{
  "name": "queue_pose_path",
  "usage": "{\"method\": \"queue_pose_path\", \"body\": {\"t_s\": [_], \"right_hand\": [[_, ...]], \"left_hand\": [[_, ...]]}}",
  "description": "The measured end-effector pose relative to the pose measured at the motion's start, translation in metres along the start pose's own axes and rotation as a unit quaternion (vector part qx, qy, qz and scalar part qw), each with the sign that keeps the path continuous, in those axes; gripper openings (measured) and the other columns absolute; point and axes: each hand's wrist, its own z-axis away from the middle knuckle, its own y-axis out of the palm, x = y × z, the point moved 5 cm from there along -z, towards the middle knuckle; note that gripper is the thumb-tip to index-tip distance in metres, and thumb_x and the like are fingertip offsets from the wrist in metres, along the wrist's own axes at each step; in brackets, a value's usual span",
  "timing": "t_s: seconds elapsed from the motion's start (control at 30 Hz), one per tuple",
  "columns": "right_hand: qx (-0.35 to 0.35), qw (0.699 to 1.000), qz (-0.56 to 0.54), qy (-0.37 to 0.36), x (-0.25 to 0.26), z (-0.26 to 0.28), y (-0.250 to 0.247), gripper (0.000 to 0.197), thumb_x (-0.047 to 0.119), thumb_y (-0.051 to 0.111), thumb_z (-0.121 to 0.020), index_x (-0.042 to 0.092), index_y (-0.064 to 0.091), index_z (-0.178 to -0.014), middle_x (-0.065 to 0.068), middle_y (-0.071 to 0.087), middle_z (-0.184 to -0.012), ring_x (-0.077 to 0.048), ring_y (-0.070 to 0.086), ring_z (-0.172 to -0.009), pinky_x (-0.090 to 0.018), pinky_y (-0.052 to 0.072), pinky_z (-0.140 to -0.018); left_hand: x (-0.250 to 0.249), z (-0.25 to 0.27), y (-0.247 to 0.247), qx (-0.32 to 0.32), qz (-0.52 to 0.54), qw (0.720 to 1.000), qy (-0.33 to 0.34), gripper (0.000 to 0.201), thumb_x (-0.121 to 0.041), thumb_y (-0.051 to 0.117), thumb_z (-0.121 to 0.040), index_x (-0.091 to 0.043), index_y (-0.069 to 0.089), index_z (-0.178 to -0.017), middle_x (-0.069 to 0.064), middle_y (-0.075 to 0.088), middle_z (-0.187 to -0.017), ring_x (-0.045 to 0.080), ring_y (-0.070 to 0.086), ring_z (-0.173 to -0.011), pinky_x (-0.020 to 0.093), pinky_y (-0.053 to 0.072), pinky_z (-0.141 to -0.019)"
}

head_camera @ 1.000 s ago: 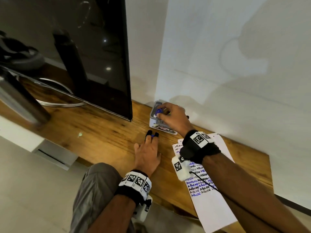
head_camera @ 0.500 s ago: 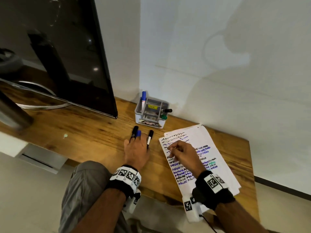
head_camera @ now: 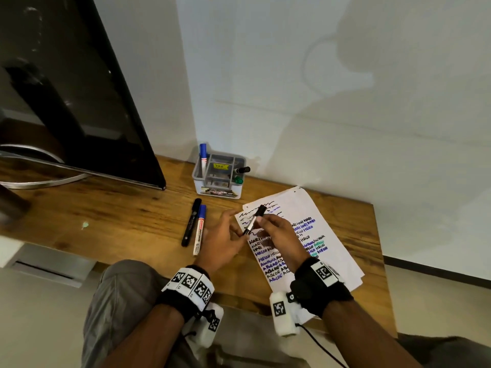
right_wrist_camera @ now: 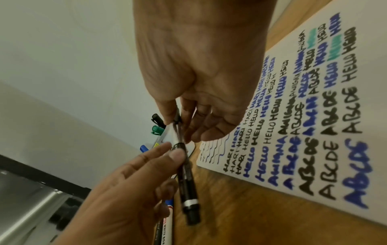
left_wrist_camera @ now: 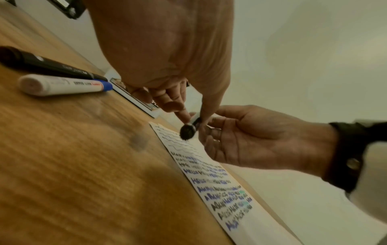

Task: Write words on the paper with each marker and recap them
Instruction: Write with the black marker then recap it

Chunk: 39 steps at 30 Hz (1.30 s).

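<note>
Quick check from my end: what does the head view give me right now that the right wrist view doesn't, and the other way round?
Only the head view shows the dark screen, the whole organizer against the wall, and the black marker and blue-capped marker lying side by side in full on the table.

Only the right wrist view shows the writing sharply: HELLO, HARI and ABCDE in black, blue and green.

Both show the right hand and left hand together on a white marker with a black cap, above the paper.
</note>
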Motion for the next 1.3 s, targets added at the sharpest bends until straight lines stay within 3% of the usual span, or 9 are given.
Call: {"method": "queue_pose_path", "body": {"t_s": [0.1, 0.23, 0.4, 0.57, 0.7, 0.9, 1.07, 1.17, 1.3], "right_hand": [[-0.001, 1.0, -0.02, -0.019, 0.002, -0.005, 0.001, 0.024, 0.021, 0.06, -0.102, 0.005, 0.071, -0.114, -0.013, 0.078, -0.105, -0.035, 0.072, -0.099, -0.048, 0.056, -0.091], [0.023, 0.998, -0.041, -0.038, 0.003, -0.002, -0.005, 0.026, 0.022, 0.054, -0.105, 0.003, 0.07, -0.115, -0.005, 0.074, -0.088, -0.018, 0.071, -0.079, -0.026, 0.059, -0.073], [0.094, 0.986, 0.127, -0.049, -0.001, 0.004, -0.01, 0.025, 0.029, 0.047, -0.109, 0.017, 0.068, -0.104, -0.002, 0.061, -0.079, -0.01, 0.054, -0.057, -0.021, 0.042, -0.052], [0.145, 0.924, 0.336, -0.111, 0.003, 0.008, -0.007, 0.025, 0.029, 0.045, -0.109, 0.017, 0.066, -0.106, 0.004, 0.065, -0.082, -0.004, 0.058, -0.07, -0.025, 0.043, -0.069], [0.151, 0.894, 0.398, -0.143, 0.0, 0.011, -0.002, 0.033, 0.034, 0.044, -0.109, 0.017, 0.063, -0.129, -0.006, 0.071, -0.119, -0.02, 0.065, -0.105, -0.039, 0.051, -0.094], [0.104, 0.855, 0.471, -0.191, 0.004, 0.016, -0.003, 0.035, 0.047, 0.038, -0.108, 0.029, 0.058, -0.13, -0.001, 0.071, -0.117, -0.02, 0.066, -0.1, -0.042, 0.055, -0.086], [0.105, 0.881, 0.433, -0.156, 0.004, 0.017, -0.003, 0.043, 0.05, 0.038, -0.107, 0.022, 0.051, -0.137, -0.004, 0.071, -0.116, -0.017, 0.066, -0.096, -0.034, 0.052, -0.078], [0.108, 0.916, 0.374, -0.096, 0.001, 0.014, -0.011, 0.036, 0.039, 0.046, -0.106, 0.02, 0.045, -0.136, -0.003, 0.071, -0.107, -0.019, 0.069, -0.093, -0.041, 0.056, -0.083], [0.072, 0.937, 0.337, -0.056, -0.001, 0.013, -0.03, 0.031, 0.015, 0.046, -0.104, 0.019, 0.046, -0.135, -0.001, 0.072, -0.112, -0.018, 0.069, -0.102, -0.044, 0.058, -0.093]], "left_hand": [[-0.005, 0.006, 0.014, 0.048, 0.025, 0.998, 0.024, 0.069, -0.026, 0.074, -0.087, -0.032, 0.034, -0.143, -0.007, 0.062, -0.092, 0.003, 0.062, -0.082, 0.022, 0.053, -0.072], [-0.006, 0.007, 0.016, 0.074, 0.05, 0.994, 0.058, 0.057, -0.038, 0.067, -0.092, -0.039, 0.036, -0.139, -0.007, 0.064, -0.097, 0.005, 0.064, -0.084, 0.026, 0.054, -0.073], [-0.01, 0.001, 0.002, 0.05, 0.068, 0.993, 0.081, 0.036, -0.031, 0.055, -0.1, -0.032, 0.05, -0.136, -0.006, 0.062, -0.103, -0.002, 0.061, -0.088, 0.016, 0.048, -0.075], [-0.015, 0.002, 0.004, 0.072, -0.02, 0.987, 0.141, 0.023, -0.017, 0.064, -0.095, -0.023, 0.063, -0.117, -0.011, 0.062, -0.106, -0.002, 0.059, -0.096, 0.01, 0.045, -0.08], [-0.019, 0.001, 0.0, 0.068, -0.038, 0.984, 0.159, 0.016, -0.014, 0.068, -0.091, -0.017, 0.065, -0.106, -0.005, 0.066, -0.105, -0.001, 0.059, -0.094, 0.007, 0.044, -0.079], [-0.018, 0.001, -0.004, 0.056, -0.022, 0.982, 0.18, 0.016, -0.008, 0.071, -0.088, -0.015, 0.066, -0.101, -0.011, 0.066, -0.099, 0.002, 0.062, -0.093, 0.014, 0.049, -0.08], [-0.02, -0.002, -0.007, 0.032, -0.051, 0.981, 0.184, 0.018, -0.012, 0.073, -0.087, -0.012, 0.068, -0.104, -0.004, 0.07, -0.102, -0.002, 0.061, -0.09, 0.008, 0.046, -0.078], [-0.012, -0.005, -0.013, -0.033, -0.102, 0.985, 0.137, 0.022, -0.02, 0.072, -0.089, -0.015, 0.068, -0.11, -0.003, 0.071, -0.105, -0.002, 0.062, -0.089, 0.006, 0.047, -0.076], [0.004, -0.011, -0.023, -0.098, -0.205, 0.967, 0.119, 0.021, -0.021, 0.069, -0.091, -0.018, 0.066, -0.112, -0.001, 0.075, -0.104, 0.014, 0.071, -0.093, 0.036, 0.055, -0.089]]}}
